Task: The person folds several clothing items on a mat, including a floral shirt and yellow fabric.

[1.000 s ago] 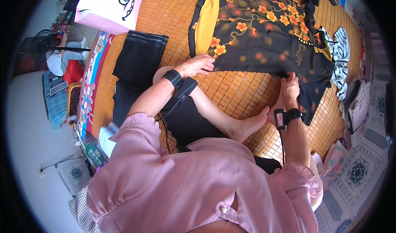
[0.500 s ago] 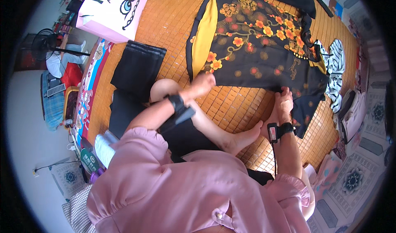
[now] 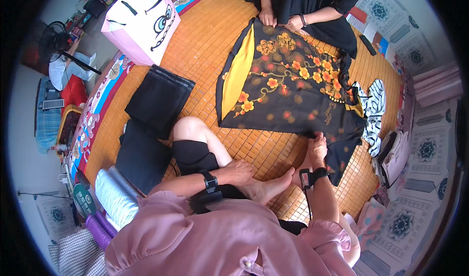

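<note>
A black garment [image 3: 293, 97] with orange and yellow flowers and a yellow inner side lies spread on the woven mat. My right hand [image 3: 318, 146] grips its near edge, fingers pinched on the dark cloth. Away from the garment, my left hand [image 3: 238, 172] is over my shin, loosely curled, with nothing visible in it. Across from me, another person's two hands [image 3: 267, 17] rest at the garment's far edge. Beside its right side lies a striped black-and-white cloth [image 3: 375, 110].
Folded black clothes [image 3: 159, 97] lie left of my knee, with a light blue folded cloth [image 3: 117, 193] nearer me. A pink-and-white paper bag [image 3: 146, 31] stands at the far left. More folded clothes [image 3: 393, 154] are at the right. The woven mat [image 3: 205, 56] covers the surface.
My left hand has left the garment's near-left corner and come back over my shin. My right hand stays on the near edge. The view has shifted, showing more of the other person.
</note>
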`<control>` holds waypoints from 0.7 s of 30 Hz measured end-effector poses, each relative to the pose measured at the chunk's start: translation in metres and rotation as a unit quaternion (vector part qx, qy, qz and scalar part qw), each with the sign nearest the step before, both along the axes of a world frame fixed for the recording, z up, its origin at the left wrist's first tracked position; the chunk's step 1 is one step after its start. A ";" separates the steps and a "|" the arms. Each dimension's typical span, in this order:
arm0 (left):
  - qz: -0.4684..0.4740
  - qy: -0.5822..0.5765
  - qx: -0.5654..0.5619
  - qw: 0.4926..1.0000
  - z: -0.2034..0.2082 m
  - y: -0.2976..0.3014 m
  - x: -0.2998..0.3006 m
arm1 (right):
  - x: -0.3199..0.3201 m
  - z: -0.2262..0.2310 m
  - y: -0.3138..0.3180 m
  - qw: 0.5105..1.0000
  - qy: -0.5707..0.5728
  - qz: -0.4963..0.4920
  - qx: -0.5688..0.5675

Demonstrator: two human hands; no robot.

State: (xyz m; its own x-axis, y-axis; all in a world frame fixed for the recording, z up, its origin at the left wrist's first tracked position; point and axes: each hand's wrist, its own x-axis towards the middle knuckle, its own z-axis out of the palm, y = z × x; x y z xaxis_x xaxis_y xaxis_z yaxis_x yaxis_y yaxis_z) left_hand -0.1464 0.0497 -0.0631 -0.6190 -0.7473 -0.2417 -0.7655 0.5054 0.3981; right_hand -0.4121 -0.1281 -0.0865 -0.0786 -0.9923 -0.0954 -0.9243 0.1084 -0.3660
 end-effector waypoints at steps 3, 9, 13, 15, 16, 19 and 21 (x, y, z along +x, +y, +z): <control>-0.046 0.012 0.006 0.999 0.003 0.003 0.001 | -0.003 -0.002 -0.001 1.000 -0.014 0.020 0.011; -0.086 -0.009 0.008 0.996 0.016 0.003 0.001 | 0.000 -0.003 -0.002 1.000 0.005 0.014 0.005; -0.040 0.005 -0.011 0.999 0.004 0.012 0.002 | 0.000 -0.002 0.001 1.000 0.006 0.027 -0.002; -0.028 0.014 -0.031 0.999 0.009 0.011 0.001 | 0.001 0.001 -0.001 0.999 0.006 0.036 0.000; -0.032 0.015 -0.011 0.999 0.011 0.008 0.001 | 0.001 0.002 -0.001 0.999 0.006 0.032 0.010; -0.034 0.021 0.010 0.999 0.012 0.005 -0.001 | 0.004 -0.001 -0.001 0.999 0.020 0.032 0.014; -0.032 0.028 0.013 0.999 0.007 0.007 -0.002 | 0.006 -0.003 0.000 0.999 0.035 0.035 0.011</control>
